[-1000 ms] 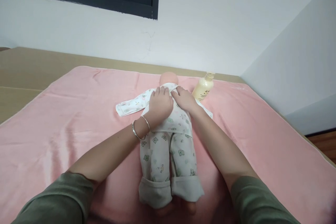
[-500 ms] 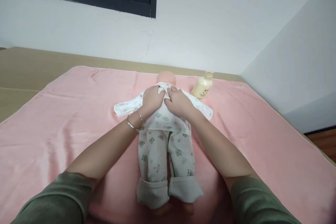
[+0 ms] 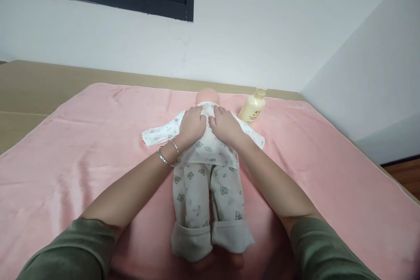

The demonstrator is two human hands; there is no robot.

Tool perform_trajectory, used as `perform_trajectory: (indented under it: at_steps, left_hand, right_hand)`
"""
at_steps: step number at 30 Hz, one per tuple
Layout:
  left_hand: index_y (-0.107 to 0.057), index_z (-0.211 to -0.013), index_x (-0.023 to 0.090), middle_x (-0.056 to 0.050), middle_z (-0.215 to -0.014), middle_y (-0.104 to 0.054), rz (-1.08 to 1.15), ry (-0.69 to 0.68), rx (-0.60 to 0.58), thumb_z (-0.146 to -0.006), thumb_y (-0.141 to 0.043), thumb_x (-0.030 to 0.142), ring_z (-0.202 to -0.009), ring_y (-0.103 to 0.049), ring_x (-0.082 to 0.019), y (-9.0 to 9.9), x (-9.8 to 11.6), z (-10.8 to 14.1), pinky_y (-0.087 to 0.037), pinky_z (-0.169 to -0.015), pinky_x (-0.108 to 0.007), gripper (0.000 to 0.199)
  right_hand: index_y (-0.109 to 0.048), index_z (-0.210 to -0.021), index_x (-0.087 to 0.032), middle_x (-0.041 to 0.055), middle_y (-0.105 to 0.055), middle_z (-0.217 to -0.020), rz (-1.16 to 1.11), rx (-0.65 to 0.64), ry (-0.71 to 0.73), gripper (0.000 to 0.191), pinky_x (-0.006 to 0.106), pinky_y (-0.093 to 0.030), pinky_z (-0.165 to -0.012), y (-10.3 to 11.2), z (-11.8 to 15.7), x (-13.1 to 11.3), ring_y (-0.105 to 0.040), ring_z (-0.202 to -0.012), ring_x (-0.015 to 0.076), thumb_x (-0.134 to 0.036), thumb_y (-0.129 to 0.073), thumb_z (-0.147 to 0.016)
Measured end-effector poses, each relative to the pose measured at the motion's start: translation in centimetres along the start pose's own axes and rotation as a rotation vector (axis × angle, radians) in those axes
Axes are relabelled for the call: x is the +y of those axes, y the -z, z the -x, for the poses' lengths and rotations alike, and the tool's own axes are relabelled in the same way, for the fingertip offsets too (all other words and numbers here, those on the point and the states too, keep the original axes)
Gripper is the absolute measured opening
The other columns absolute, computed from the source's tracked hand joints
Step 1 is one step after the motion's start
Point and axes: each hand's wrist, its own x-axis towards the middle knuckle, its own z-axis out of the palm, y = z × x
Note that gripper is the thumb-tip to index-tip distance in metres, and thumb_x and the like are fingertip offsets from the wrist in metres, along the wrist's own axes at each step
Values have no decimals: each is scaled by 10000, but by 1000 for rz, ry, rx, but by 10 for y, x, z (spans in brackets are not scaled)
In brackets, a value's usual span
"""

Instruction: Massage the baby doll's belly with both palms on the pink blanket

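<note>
A doll [image 3: 210, 153] in white printed clothes lies face down, its bald head at the far end and its sleeves spread to both sides. My left hand [image 3: 193, 124], with bangles at the wrist, rests flat on the left of the doll's upper back. On the right of the upper back lies my right hand [image 3: 225, 126], also flat with its fingers stretched toward the doll's neck. The two thumbs are close together over the middle of the back. Neither hand grips anything. The trouser legs [image 3: 197, 192] have turned-up cuffs.
A pale yellow bottle [image 3: 252, 107] lies tilted just beyond the doll's right sleeve. The pink cloth [image 3: 98, 148] under the doll covers much of a tan surface [image 3: 49, 78], with a white wall and dark window frame [image 3: 147, 2] behind it.
Both hands have flattened out on the upper back. The right fingers have spread up toward the collar, and the shirt's collar area looks smoother.
</note>
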Motion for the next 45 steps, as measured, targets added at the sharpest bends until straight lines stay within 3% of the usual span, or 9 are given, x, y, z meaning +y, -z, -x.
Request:
perform_trajectory:
  at_steps: [5,13,19,25,30,34,38,42,45]
  left_hand:
    - [-694,-1152,115,-168,-1216,-730,76,52,4,-926,-329,226,-1175,-657,-296,0,-14,-11,-485,-1082,-430,443]
    - [-671,-1270,112,-148,-1328,-693,79,18,96,-929,-350,232,-1269,-611,-297,-12,-13,-6,-431,-1154,-450,483]
    - [-686,-1216,133,-142,-1275,-711,40,20,108,-935,-355,224,-1240,-622,-291,-12,-14,-7,-450,-1133,-443,444]
    - [-667,-1141,73,-207,-1182,-701,-215,-72,28,-920,-376,140,-1198,-622,-335,-1,14,12,-469,-1080,-476,372]
    - [-649,-1146,72,-225,-1255,-667,-221,-143,-14,-896,-377,97,-1268,-579,-328,3,25,19,-427,-1135,-452,370]
    - [-639,-1185,117,-179,-1295,-673,-90,-68,-74,-927,-324,154,-1242,-592,-315,9,6,1,-448,-1109,-471,409]
    - [-654,-1119,166,-137,-1191,-717,75,51,-105,-944,-315,224,-1128,-642,-288,12,-10,-12,-500,-1018,-429,386]
    - [-645,-1144,138,-168,-1203,-705,-26,13,-52,-949,-322,214,-1163,-626,-309,7,-5,-6,-463,-1056,-454,386]
    - [-648,-1140,102,-204,-1211,-687,-204,-54,-3,-945,-352,187,-1214,-598,-343,2,7,5,-434,-1080,-480,365]
  right_hand:
    - [-432,-1489,76,302,-465,-1536,169,55,80,579,499,-299,-1233,-11,21,-29,-428,-1467,385,-207,-377,-987]
    - [-443,-1514,-16,199,-436,-1597,-176,92,-22,655,475,-306,-1258,-19,-15,12,-375,-1514,332,-410,-367,-998]
    - [-424,-1525,-15,219,-415,-1604,-200,95,-30,682,483,-275,-1267,-24,-15,11,-361,-1519,343,-435,-355,-992]
    - [-369,-1548,-29,217,-310,-1659,-209,-15,49,706,559,-222,-1270,-17,-21,27,-240,-1565,383,-462,-366,-991]
    - [-399,-1503,27,252,-377,-1612,-104,-24,70,630,499,-276,-1248,-7,-17,22,-354,-1508,368,-371,-333,-1019]
    - [-401,-1503,46,280,-477,-1531,37,1,-8,587,511,-320,-1212,-2,4,-11,-446,-1439,376,-294,-293,-1036]
    - [-467,-1461,65,295,-469,-1533,95,9,43,556,489,-286,-1242,-3,18,-31,-412,-1469,377,-233,-350,-1006]
    - [-550,-1409,-41,207,-537,-1507,-82,16,43,502,443,-344,-1214,-5,3,-10,-467,-1431,314,-259,-347,-1005]
    - [-526,-1407,-14,224,-554,-1478,-198,18,-77,564,439,-376,-1185,-5,-15,14,-507,-1379,324,-385,-374,-1011]
